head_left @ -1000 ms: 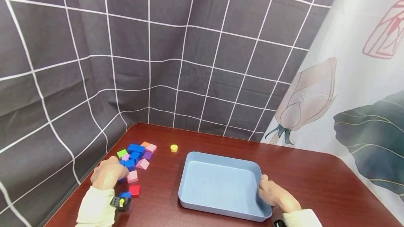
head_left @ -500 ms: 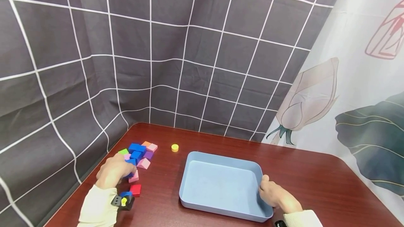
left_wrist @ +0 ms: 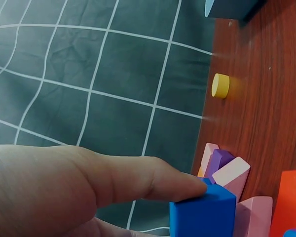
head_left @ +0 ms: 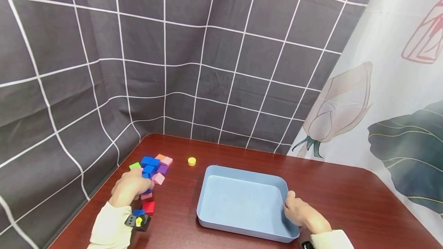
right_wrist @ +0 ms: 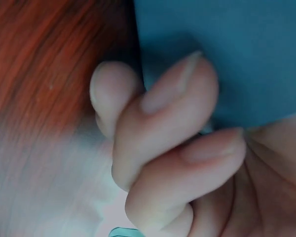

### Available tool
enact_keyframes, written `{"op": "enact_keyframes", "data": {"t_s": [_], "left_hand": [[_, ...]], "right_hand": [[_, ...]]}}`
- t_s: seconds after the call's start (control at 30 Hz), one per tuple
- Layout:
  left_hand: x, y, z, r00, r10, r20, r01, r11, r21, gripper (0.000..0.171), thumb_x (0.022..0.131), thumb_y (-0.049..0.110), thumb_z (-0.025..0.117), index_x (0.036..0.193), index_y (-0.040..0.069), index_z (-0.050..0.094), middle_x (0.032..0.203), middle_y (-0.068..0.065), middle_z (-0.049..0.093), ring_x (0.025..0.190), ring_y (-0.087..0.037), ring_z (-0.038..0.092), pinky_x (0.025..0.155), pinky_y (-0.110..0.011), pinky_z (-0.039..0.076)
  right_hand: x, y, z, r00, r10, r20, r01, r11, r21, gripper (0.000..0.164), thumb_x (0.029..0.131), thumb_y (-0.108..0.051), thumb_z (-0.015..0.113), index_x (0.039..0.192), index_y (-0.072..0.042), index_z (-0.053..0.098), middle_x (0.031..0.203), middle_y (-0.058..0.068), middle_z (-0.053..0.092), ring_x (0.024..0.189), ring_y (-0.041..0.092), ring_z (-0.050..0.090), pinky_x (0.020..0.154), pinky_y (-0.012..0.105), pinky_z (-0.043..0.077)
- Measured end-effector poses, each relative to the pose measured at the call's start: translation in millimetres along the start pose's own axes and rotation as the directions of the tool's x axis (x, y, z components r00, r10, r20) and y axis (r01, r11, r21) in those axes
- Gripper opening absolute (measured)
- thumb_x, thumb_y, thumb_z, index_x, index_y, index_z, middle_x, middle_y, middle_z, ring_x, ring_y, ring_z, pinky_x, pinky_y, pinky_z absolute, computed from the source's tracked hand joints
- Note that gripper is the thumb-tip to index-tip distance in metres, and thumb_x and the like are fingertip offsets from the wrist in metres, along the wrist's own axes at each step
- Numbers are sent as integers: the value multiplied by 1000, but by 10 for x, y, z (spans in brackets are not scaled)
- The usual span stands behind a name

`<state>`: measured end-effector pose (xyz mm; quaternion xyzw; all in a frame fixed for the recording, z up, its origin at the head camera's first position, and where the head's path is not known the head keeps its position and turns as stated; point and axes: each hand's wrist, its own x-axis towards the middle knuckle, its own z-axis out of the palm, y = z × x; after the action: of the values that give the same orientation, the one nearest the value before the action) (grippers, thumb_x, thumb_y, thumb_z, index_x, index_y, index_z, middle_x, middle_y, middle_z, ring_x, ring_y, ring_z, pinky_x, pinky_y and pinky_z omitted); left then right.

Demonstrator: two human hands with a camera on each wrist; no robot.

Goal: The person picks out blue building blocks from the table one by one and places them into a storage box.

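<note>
My left hand (head_left: 129,187) is over the near side of a pile of coloured toy blocks on the table's left. In the left wrist view its thumb presses along the top of a blue block (left_wrist: 204,217), pinching it; the other fingers are mostly hidden. Pink blocks (left_wrist: 232,178) and a purple block (left_wrist: 219,162) lie just beyond it. A red block (head_left: 148,207) and another blue block (head_left: 138,213) sit close to the wrist. My right hand (head_left: 299,210) grips the right wall of a shallow light-blue tray (head_left: 242,170), fingers curled over its rim in the right wrist view.
A yellow round block (head_left: 192,161) stands alone between the pile and the tray. Green (head_left: 134,165) and orange (head_left: 160,157) blocks lie at the pile's far side. A dark gridded curtain (head_left: 221,68) borders the brown table (head_left: 332,187) at the back and left.
My left hand has moved right and slightly away from me, over the near blocks, and the blue block has come into its grip. The right hand and the tray stay put.
</note>
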<state>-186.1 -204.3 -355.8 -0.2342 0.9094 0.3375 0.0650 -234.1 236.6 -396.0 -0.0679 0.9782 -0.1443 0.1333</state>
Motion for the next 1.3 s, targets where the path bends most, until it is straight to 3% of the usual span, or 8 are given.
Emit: {"op": "enact_keyframes", "data": {"t_s": [0.2,0.37,0.8,1.3], "left_hand": [[-1,-20,17,1000,13,2,-13,1000,2,52,72,24,69,102,-9,43,76,-18,51,63,-28,52,56,-38,43],[21,-8,31,999,42,-14,-42,999,7,55,72,25,70,104,-10,43,84,-22,52,73,-35,52,58,-45,44],[18,28,75,999,27,-35,-26,999,23,59,70,25,72,106,-9,40,89,-25,51,77,-38,50,60,-46,44],[-42,107,165,993,109,-42,-106,993,53,54,68,25,72,105,-7,48,87,-21,50,80,-40,46,56,-45,44]], "right_hand": [[2,-9,5,1000,-13,-11,13,999,-32,17,93,-11,39,95,5,33,78,16,53,72,24,53,66,41,45],[-2,-17,3,1000,-21,-15,21,999,-25,17,93,-11,38,96,5,33,76,14,52,71,23,52,66,41,43],[-3,-33,0,1000,7,-19,-7,999,-37,20,92,-10,39,99,8,33,84,21,55,76,26,55,70,44,45],[-11,-45,12,999,-5,-41,3,999,-49,18,91,-9,41,95,6,34,78,18,53,71,24,53,66,42,45]]}}
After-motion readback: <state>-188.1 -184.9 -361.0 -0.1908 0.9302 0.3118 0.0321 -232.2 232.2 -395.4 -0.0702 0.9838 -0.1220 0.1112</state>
